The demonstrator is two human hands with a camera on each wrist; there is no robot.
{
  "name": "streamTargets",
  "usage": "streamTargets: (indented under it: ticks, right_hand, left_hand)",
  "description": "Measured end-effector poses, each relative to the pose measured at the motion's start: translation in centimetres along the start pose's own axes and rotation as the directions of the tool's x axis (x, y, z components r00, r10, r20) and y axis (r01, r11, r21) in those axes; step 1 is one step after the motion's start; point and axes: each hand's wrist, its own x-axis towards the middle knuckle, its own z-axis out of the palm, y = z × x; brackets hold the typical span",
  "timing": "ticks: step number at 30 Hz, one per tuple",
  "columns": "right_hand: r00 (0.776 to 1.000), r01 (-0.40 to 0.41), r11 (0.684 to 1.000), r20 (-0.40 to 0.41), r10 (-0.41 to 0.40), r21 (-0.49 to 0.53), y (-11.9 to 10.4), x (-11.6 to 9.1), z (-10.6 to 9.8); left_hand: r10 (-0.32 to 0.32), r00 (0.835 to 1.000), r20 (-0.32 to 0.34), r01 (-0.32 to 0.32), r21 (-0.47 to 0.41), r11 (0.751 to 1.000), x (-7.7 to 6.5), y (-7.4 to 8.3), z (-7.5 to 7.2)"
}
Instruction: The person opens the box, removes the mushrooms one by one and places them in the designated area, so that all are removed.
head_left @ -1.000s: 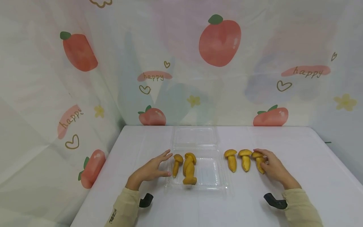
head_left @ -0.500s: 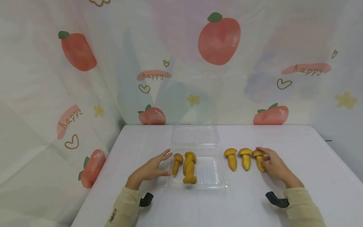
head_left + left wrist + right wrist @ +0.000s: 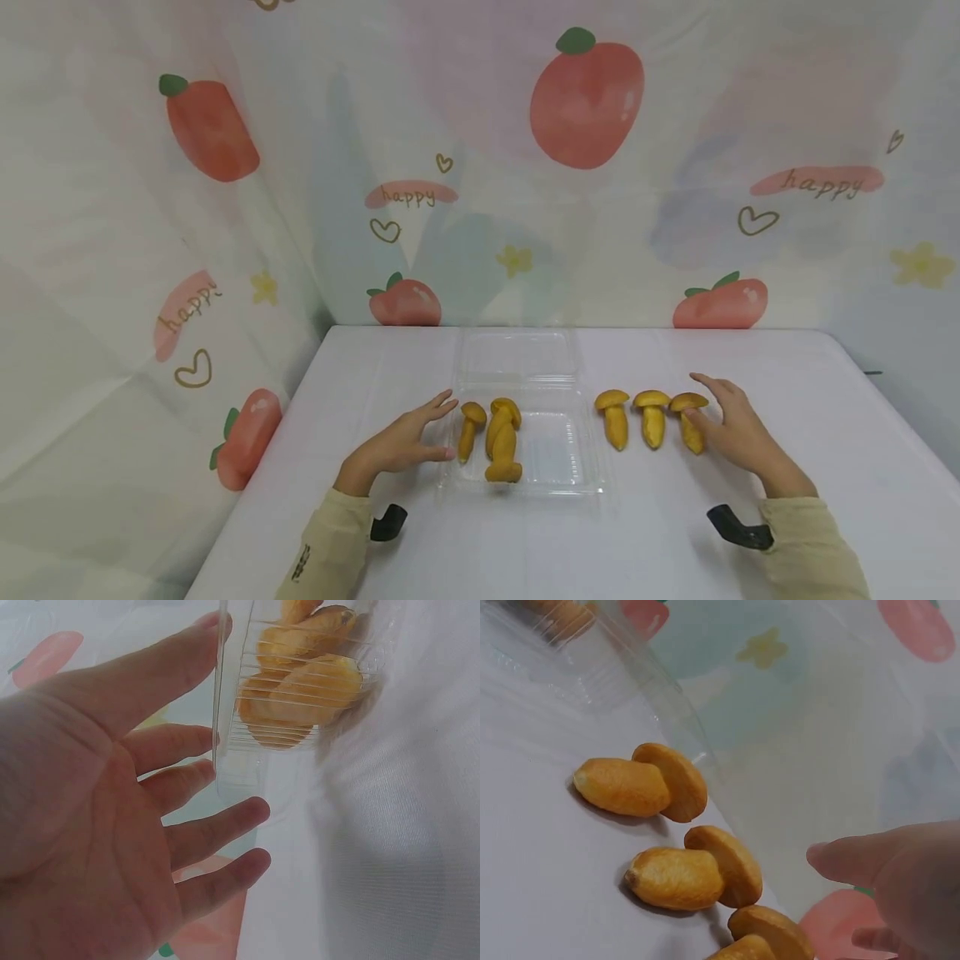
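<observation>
Rightmost mushroom (image 3: 693, 432) lies on its side on the white tabletop (image 3: 525, 550), last in a row of three, to the right of the clear plastic box (image 3: 543, 491). Long axis: roughly front to back from the wearer, cap at the far end, stem tip toward the near edge and angled slightly right. Right hand (image 3: 738, 435) is much the nearer one; it stands just right of this mushroom, so the mushroom lies directly to that hand's left. Hand state: wide, nothing held; thumb overlaps the stem in the head view, forefinger reaches out beyond the cap. Whether the thumb touches cannot be told. Judgement: the thumb-to-finger gap faces left, toward the stem, so an approach across the long axis looks simpler than one along it. Middle mushroom (image 3: 652, 421) sits close on the far side from that hand, with left mushroom (image 3: 614, 421) next toward the box, both also cap away; little side room for fingertips, by estimate. Left hand (image 3: 401, 443): fingers spread, none curled round anything, at the box's left edge; contact with the rim unclear. It is well apart from the row, with the box and its three mushrooms (image 3: 503, 460) between.
</observation>
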Motion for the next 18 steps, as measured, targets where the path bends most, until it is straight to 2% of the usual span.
streamTargets:
  ticks: [7, 11, 15, 18]
  right_hand:
    - [0.997, 0.061, 0.998, -0.048, -0.062, -0.011, -1.9, -0.7, 0.4]
    - [0.987, 0.139, 0.99, -0.075, -0.139, -0.004, -3.0, -0.8, 1.0]
    - [0.979, 0.185, 0.983, -0.084, -0.185, -0.008, -4.3, -0.6, 1.6]
    - [0.979, 0.191, 0.982, -0.067, -0.191, -0.004, -5.4, -0.6, 2.0]
  left_hand:
    - [-0.019, 1.0, 0.009, 0.019, -0.024, 1.0, -0.1, 0.1, 0.4]
    - [-0.021, 1.0, 0.004, 0.021, -0.019, 1.0, -0.1, 0.0, 0.5]
    - [-0.023, 1.0, -0.008, 0.022, -0.006, 1.0, 0.0, -0.1, 0.5]
    - [-0.021, 1.0, -0.014, 0.02, -0.002, 1.0, 0.1, 0.0, 0.3]
